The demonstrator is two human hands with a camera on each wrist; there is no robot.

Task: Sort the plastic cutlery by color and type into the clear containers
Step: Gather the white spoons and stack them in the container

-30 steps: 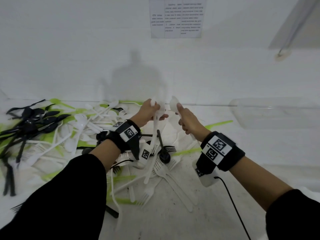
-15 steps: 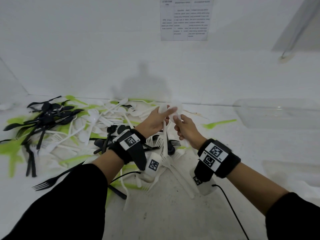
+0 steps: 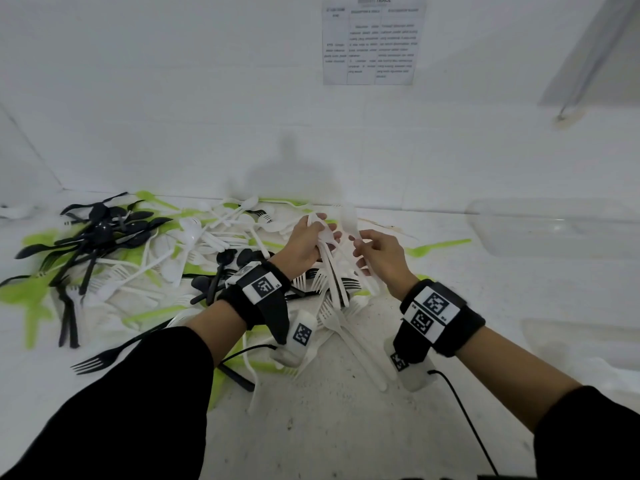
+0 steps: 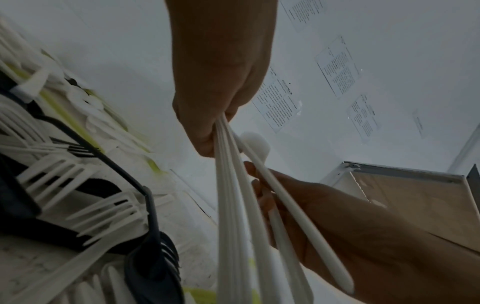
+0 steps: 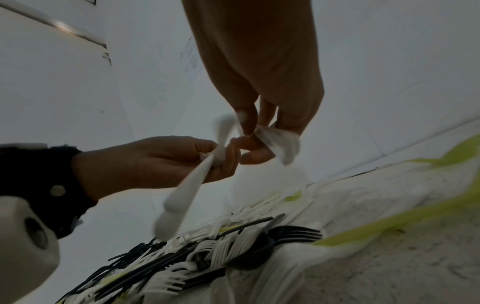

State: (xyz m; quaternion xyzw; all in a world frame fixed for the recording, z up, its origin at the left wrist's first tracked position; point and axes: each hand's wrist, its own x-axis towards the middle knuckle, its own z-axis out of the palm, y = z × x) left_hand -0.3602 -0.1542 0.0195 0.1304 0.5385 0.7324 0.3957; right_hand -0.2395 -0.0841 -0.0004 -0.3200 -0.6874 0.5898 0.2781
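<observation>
Dozens of plastic utensils lie heaped on the white tabletop point(image 3: 346, 427), far too tangled for an exact count. At nine o'clock sits a cluster of black spoons point(image 3: 100, 230), perhaps ten. Green pieces point(image 3: 31, 292) show beneath them, blurred; a lone green one point(image 3: 440, 247) lies out at two o'clock. Toward the centre the pile is mostly white forks point(image 3: 332, 320) and white spoons point(image 3: 194, 233). One black fork point(image 3: 100, 362) lies apart at seven o'clock.

Above the pile's centre, the left hand point(image 3: 304, 244) has its fingers point(image 4: 205, 131) curled round a bundle of white spoons point(image 3: 332, 271), handles hanging down; about four or five handles show in the left wrist view. Just beside it, the right hand point(image 3: 377, 254) pinches one more white spoon point(image 4: 293, 211) near its bowl, with the handle pointing down.

Two clear containers point(image 3: 554, 230) stand at three o'clock, one behind the other, and both look empty.

These pieces should be very light, thin, smooth and a little springy, so loose ones slip and fan out. A bundle is probably best gripped at the necks, bowls nested, with handles aligned.
</observation>
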